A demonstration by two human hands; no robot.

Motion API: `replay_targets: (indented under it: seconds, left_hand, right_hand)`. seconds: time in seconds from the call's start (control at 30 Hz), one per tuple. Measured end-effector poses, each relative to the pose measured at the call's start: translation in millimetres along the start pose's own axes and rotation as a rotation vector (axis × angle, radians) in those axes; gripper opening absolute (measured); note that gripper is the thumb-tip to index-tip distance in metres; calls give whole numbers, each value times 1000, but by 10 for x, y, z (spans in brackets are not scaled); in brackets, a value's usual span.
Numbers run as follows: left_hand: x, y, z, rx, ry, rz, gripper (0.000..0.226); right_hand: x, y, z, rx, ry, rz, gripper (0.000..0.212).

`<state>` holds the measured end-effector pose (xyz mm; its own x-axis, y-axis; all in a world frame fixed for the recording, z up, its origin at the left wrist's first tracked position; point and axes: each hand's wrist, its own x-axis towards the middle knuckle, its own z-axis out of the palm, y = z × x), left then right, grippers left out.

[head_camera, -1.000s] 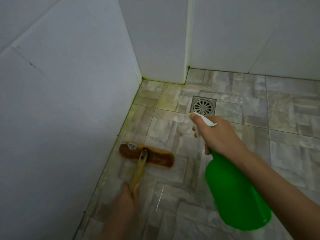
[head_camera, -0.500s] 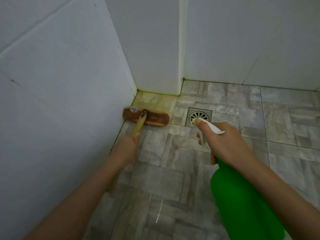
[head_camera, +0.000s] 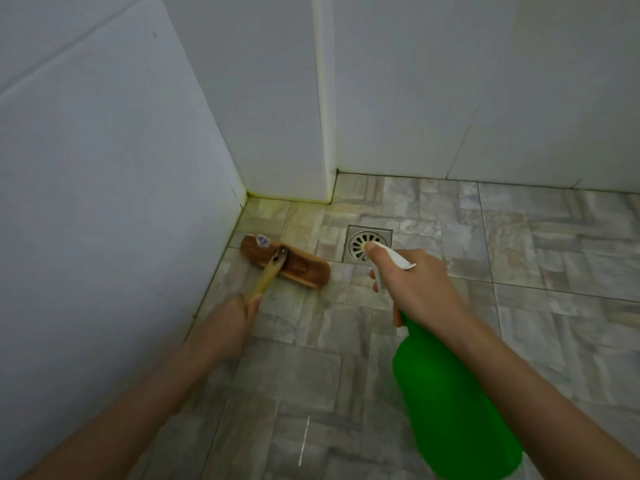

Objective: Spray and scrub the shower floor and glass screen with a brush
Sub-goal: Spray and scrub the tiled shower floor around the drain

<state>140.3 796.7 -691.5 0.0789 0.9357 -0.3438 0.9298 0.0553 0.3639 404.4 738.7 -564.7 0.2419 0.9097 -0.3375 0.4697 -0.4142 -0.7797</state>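
A wooden scrub brush (head_camera: 287, 261) lies bristles-down on the tiled shower floor (head_camera: 346, 368), close to the left wall and just before the corner. My left hand (head_camera: 230, 323) grips its pale wooden handle (head_camera: 265, 278). My right hand (head_camera: 412, 289) holds the neck of a green spray bottle (head_camera: 446, 403), with the white trigger head pointing forward over the drain. No glass screen is in view.
A square metal floor drain (head_camera: 367, 242) sits right of the brush. White tiled walls close in on the left (head_camera: 104, 202) and at the back (head_camera: 485, 98), with a protruding wall corner (head_camera: 323, 133) and yellowish grime along the floor joint.
The brush went forward along the left wall toward the corner, then came back slightly and turned at an angle. My left arm stretched out. The spray bottle stayed over the drain.
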Motion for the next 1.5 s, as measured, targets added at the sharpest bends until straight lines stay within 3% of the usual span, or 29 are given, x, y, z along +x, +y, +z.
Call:
replay_targets:
  seconds: [0.23, 0.3, 0.5, 0.7, 0.93, 1.13, 1.27, 1.37, 1.5]
  left_hand:
    - [955, 596, -293, -118, 12, -125, 57]
    - [982, 834, -264, -115, 15, -71, 54]
    - [200, 799, 251, 47, -79, 101, 50]
    - [593, 1056, 116, 23, -23, 65, 55]
    - [-393, 794, 533, -57, -82, 59, 42]
    - [339, 1493, 521, -99, -46, 16, 58]
    - [-352, 1375, 801, -184, -123, 48, 39]
    - [-1046, 1340, 964, -118, -223, 146, 32]
    - [-652, 1979, 1015, -92, -277, 270, 42]
  right_hand:
    - [11, -71, 21, 32, 23, 3, 61]
    - [-14, -66, 17, 54, 38, 0, 63]
    - [-113, -4, -77, 7, 52, 15, 67]
    - [-158, 1, -161, 28, 71, 47, 65]
    - [-288, 191, -402, -11, 138, 62, 65]
    - [-289, 231, -536, 76, 217, 112, 63]
    - [-460, 356, -770, 94, 238, 149, 60]
    - [-569, 443, -900, 51, 264, 159, 59]
    - [-694, 533, -1045, -14, 355, 170, 62]
